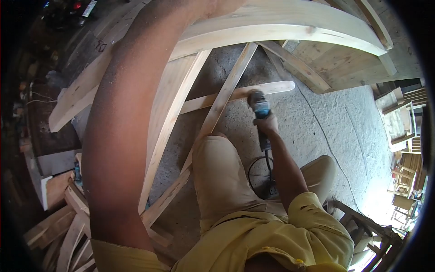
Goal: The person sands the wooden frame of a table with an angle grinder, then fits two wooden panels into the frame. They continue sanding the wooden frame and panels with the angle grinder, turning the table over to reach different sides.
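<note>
My right hand (267, 123) is wrapped round the body of a blue and black angle grinder (261, 109). The grinder's head overlaps the near edge of a pale wooden bar (280, 87) with a rounded end, low over the floor. A cord runs from its rear toward my legs. My left arm stretches up the left side of the view, and my left hand (229, 5) lies at the top of a broad curved wooden beam (272, 28), its fingers cut off by the frame edge. Straight wooden struts (229, 86) cross beneath the beam.
Wood offcuts (72, 226) are heaped at lower left. A wooden panel (344, 63) stands at upper right. A thin cable (324, 131) crosses the concrete floor (303, 131). Wooden chairs and stacked pieces (403, 177) line the far right; a dark frame (367, 222) stands at lower right.
</note>
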### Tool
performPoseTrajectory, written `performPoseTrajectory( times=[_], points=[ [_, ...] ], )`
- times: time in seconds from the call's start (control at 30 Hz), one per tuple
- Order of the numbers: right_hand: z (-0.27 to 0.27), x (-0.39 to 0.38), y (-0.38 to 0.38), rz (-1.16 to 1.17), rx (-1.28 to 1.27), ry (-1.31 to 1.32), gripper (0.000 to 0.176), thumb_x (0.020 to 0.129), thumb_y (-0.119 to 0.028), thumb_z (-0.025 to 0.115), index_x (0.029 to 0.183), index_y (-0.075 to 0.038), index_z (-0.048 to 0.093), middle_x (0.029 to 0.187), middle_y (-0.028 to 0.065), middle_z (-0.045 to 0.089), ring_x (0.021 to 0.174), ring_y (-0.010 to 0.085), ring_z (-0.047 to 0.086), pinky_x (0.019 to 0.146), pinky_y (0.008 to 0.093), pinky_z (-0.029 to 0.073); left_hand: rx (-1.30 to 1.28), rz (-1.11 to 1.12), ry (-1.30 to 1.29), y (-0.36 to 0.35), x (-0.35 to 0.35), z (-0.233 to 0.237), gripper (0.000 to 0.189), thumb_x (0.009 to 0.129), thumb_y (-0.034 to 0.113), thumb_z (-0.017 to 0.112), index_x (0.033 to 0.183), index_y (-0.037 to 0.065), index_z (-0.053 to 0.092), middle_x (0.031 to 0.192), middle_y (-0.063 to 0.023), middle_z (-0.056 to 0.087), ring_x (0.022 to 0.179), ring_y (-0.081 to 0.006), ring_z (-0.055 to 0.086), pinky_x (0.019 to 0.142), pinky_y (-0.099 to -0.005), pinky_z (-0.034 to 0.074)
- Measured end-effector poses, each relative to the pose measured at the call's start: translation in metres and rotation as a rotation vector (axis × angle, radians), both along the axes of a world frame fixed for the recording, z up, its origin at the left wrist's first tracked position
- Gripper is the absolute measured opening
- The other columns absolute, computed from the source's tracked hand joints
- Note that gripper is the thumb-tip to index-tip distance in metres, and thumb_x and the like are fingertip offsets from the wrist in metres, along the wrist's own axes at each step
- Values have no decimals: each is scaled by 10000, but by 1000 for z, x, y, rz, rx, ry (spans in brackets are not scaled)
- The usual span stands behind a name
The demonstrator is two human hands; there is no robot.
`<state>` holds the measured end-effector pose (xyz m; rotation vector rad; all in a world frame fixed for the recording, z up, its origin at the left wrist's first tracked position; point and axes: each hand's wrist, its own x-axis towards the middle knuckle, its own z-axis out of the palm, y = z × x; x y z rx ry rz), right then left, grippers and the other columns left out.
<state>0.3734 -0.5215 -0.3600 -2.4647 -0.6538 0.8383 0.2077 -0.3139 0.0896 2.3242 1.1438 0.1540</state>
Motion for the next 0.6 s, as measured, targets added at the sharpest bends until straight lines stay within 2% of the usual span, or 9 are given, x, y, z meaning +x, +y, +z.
performPoseTrajectory(
  times=[0.07,0.13,0.2,0.23,0.27,0.37,0.43,0.5,0.6],
  points=[
    [12,14,-5,-169,3,82,645,597,-232,844,1138,-8,575,1032,204,696,966,343,686,858,422,540,47,-43,-24,7,-4,-7,575,944,491,458,1188,10,658,1183,-217,662,1084,-316,646,931,-447,489],
    [14,16,-1,-215,-5,28,647,607,-228,838,1152,-11,565,1058,209,690,986,338,683,872,415,535,94,-86,-51,10,-5,-9,576,943,492,458,1178,7,661,1171,-218,667,1077,-316,650,927,-447,492],
    [5,8,6,-137,66,70,673,611,-233,833,1176,-9,545,1087,219,681,1010,354,676,888,424,530,2,-77,-15,10,-4,-7,590,939,498,451,1175,-2,657,1134,-218,679,1050,-318,663,916,-446,499],
    [-5,0,13,-53,27,-50,695,568,-232,859,1160,6,583,1026,197,700,931,336,693,805,428,554,2,-76,-15,10,-5,-5,590,939,498,451,1175,-2,657,1134,-218,679,1050,-318,663,916,-446,499],
    [1,-9,19,36,2,-55,705,551,-258,868,1147,4,597,1054,216,693,999,353,677,853,433,539,15,-105,7,9,-7,0,589,938,501,447,1174,5,661,1114,-215,684,1021,-317,672,904,-444,505],
    [6,-16,32,146,-44,-17,677,547,-249,860,1130,-5,616,1058,211,694,1034,356,664,884,428,528,108,-135,25,7,-6,-2,577,942,500,438,1173,24,668,1073,-206,694,965,-309,685,879,-440,514],
    [-1,-4,28,164,-17,-24,662,550,-233,846,1133,-11,623,1042,200,699,982,345,677,857,406,539,183,-126,24,4,-3,-3,566,945,495,433,1173,35,672,1052,-201,697,936,-302,690,866,-437,518],
    [-13,25,18,101,-7,45,674,559,-234,841,1160,-24,620,1022,194,708,958,326,693,841,412,549,121,16,108,-3,6,3,548,954,482,417,1170,50,676,1027,-195,700,911,-297,694,849,-442,523],
    [-30,70,2,-51,104,107,638,547,-221,839,1113,-14,630,971,167,711,875,286,696,790,391,555,61,13,132,-4,9,8,547,961,473,396,1159,51,681,1019,-198,700,919,-298,697,850,-451,524]
  ],
)
